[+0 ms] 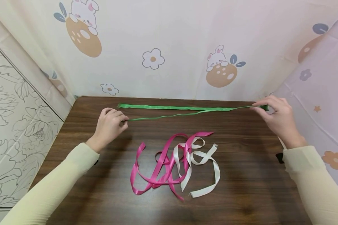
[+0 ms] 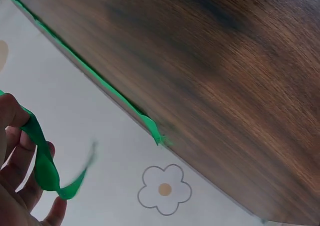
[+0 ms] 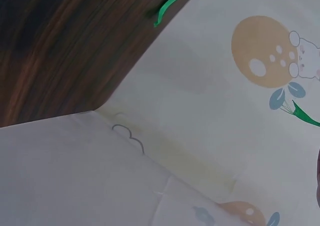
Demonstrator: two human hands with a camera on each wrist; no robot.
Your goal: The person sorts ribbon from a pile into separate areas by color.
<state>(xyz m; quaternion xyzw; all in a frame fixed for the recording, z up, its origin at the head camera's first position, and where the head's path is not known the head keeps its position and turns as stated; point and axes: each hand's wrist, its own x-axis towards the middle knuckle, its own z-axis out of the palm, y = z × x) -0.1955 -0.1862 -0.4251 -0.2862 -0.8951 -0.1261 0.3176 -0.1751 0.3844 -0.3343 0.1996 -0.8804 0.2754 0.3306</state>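
Note:
A green ribbon [image 1: 163,116] is stretched across the back of the table between the two hands. My left hand [image 1: 110,126] pinches it near its left end. In the left wrist view a loose tail of this ribbon [image 2: 46,173] twists past the fingers. Toward the right end, my right hand [image 1: 280,117] pinches the ribbon between thumb and fingers. A frayed tip of ribbon [image 3: 302,116] sticks out at the right wrist view's edge, where most of that hand is out of frame. A second green ribbon [image 1: 157,107] lies straight along the table's back edge.
Pink ribbons [image 1: 160,168] and white ribbons [image 1: 217,172] lie in a loose tangle on the middle of the brown wooden table [image 1: 248,175]. Behind it hangs a pale curtain [image 1: 180,37] with rabbit and flower prints. A panel with line-drawn flowers [image 1: 14,103] stands at left.

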